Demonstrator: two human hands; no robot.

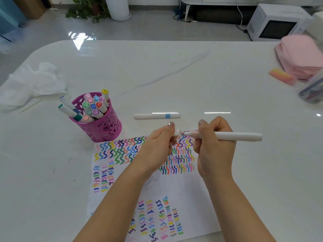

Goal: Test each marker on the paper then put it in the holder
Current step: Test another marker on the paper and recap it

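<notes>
As left fingers [169, 127] pinch cap [177, 133], right [206, 128] grip marker [236, 136].

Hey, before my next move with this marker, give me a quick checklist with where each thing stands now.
1. Cap off: ok, left hand holds the white cap clear of the pink tip.
2. Grip: ok, right hand holds the marker.
3. Blank paper: ok, bare patch mid-sheet.
4. This marker already tested: cannot tell.
5. Room in purple holder: cannot tell, it looks crowded.
</notes>
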